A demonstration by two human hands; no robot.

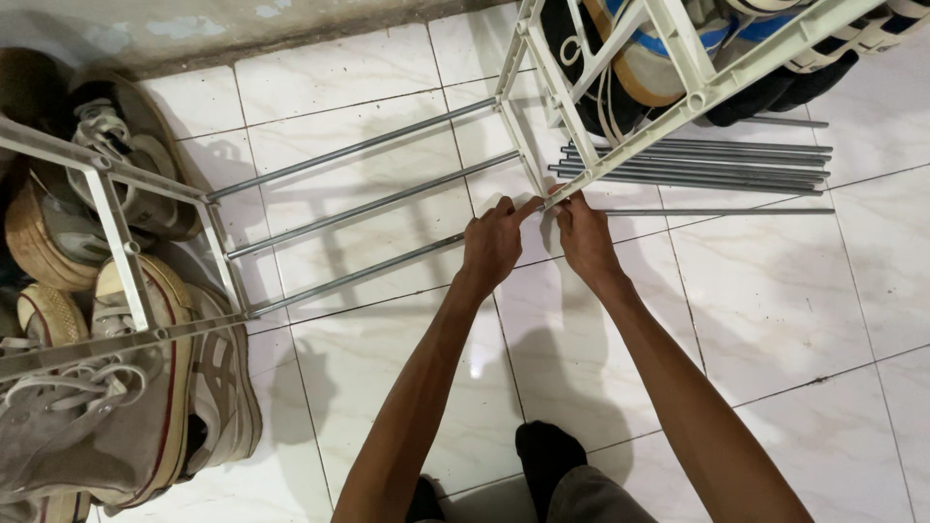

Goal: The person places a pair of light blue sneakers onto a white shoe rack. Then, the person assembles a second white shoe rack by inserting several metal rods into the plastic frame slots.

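My left hand grips the end of a grey metal rod where it meets the corner of a white plastic rack side frame. My right hand pinches the same corner joint from the right. Two more rods run parallel above it, from that frame to a second white side frame at the left.
A bundle of loose metal rods lies on the white tiled floor at the right. Sneakers pile up at the left, and more shoes lie behind the right frame. My foot in a dark sock is below.
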